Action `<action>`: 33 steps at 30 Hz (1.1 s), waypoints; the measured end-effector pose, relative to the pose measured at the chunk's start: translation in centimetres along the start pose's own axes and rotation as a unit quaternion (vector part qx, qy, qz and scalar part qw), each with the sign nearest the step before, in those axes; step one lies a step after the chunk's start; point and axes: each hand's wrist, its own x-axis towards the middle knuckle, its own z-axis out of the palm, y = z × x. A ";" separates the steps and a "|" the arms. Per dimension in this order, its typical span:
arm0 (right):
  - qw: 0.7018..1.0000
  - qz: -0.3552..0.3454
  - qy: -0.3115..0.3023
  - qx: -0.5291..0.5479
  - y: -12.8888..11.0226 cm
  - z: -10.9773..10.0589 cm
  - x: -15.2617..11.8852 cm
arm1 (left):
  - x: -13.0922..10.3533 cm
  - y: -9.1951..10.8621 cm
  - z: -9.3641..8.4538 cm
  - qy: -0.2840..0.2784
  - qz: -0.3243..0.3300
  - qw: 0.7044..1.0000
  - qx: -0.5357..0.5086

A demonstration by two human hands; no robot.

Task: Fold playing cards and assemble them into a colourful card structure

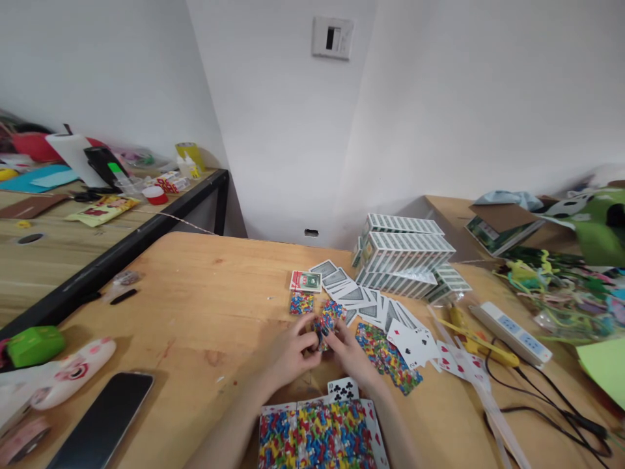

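Near the middle of the wooden table, my left hand [295, 348] and my right hand [349, 352] meet, fingers closed around a small multicoloured patterned piece [323, 324]. The fingers hide much of it. Just behind them lies another patterned piece [334, 309], partly covered. A small patterned square [301, 303] sits further left, in front of a card box [306, 281]. Below my wrists is a panel [317, 433] covered in the same pattern, with playing cards along its edges. A ten of clubs [343, 389] pokes out above it.
Face-down playing cards [364, 296] fan out towards the right, beside a patterned strip [388, 355]. Striped card boxes [405, 251] are stacked behind. At right lie a yellow glue gun [488, 350], a power strip [512, 332] and cables. A phone [102, 420] rests at front left.
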 end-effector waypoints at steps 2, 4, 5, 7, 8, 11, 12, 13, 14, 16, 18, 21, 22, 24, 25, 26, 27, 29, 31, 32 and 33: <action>1.000 -0.009 -0.022 0.008 -0.3 0.1 -0.2 | 0.0 -0.1 -0.1 -0.006 -0.001 1.000 0.000; 0.999 -0.015 -0.045 0.019 -0.5 0.1 -0.3 | 0.0 -0.2 -0.2 -0.011 -0.002 1.000 0.005; 0.998 -0.015 -0.051 0.022 -0.5 0.0 -0.4 | 0.0 -0.2 -0.2 -0.014 -0.002 1.000 0.008; 0.998 -0.007 -0.053 0.024 -0.3 -0.1 -0.4 | 0.0 -0.2 -0.3 -0.020 -0.001 1.000 0.012; 0.998 -0.003 -0.052 0.024 -0.1 -0.2 -0.3 | 0.0 -0.2 -0.3 -0.022 0.000 1.000 0.013; 0.998 0.011 -0.045 0.041 0.4 -0.4 -0.2 | -0.2 -0.2 -0.3 -0.022 0.008 0.999 0.023; 0.998 0.018 -0.042 0.053 0.5 -0.3 -0.2 | -0.2 -0.3 -0.3 -0.022 0.010 0.999 0.029; 0.997 0.025 -0.039 0.066 0.5 -0.3 -0.2 | -0.2 -0.3 -0.2 -0.023 0.012 0.999 0.036; 0.996 0.033 -0.038 0.078 0.4 -0.2 -0.2 | -0.2 -0.3 -0.2 -0.024 0.014 0.999 0.042; 0.994 0.044 -0.037 0.095 0.2 0.1 -0.3 | -0.3 -0.4 -0.2 -0.025 0.018 0.999 0.044; 0.994 0.044 -0.034 0.098 0.0 0.2 -0.4 | -0.3 -0.3 -0.2 -0.023 0.021 0.999 0.038; 0.995 0.037 -0.018 0.093 0.0 0.3 -0.4 | -0.3 -0.3 -0.3 -0.019 0.018 0.999 0.028; 0.995 0.037 -0.015 0.093 0.0 0.3 -0.4 | -0.3 -0.3 -0.3 -0.019 0.016 0.999 0.023; 0.994 0.042 -0.016 0.101 0.1 0.4 -0.4 | -0.3 -0.2 -0.4 -0.018 0.012 1.000 0.006; 0.993 0.045 -0.018 0.106 0.1 0.4 -0.4 | -0.3 -0.2 -0.5 -0.016 0.011 1.000 -0.006; 0.993 0.044 -0.019 0.110 0.0 0.5 -0.4 | -0.4 -0.1 -0.5 -0.012 0.009 1.000 -0.020; 0.993 0.041 -0.018 0.112 -0.1 0.6 -0.4 | -0.4 0.0 -0.7 -0.007 0.008 0.999 -0.034; 0.994 0.028 -0.012 0.108 -0.4 0.7 -0.5 | -0.4 0.3 -0.9 0.002 0.008 0.997 -0.071; 0.996 0.017 -0.001 0.087 -0.6 0.9 -0.6 | -0.4 0.6 -1.1 -0.001 0.003 0.991 -0.134; 0.997 0.014 0.008 0.071 -0.7 0.9 -0.6 | -0.4 0.7 -1.2 -0.005 -0.005 0.984 -0.176; 0.998 0.011 0.017 0.053 -0.8 0.9 -0.6 | -0.4 0.7 -1.2 -0.006 -0.018 0.975 -0.222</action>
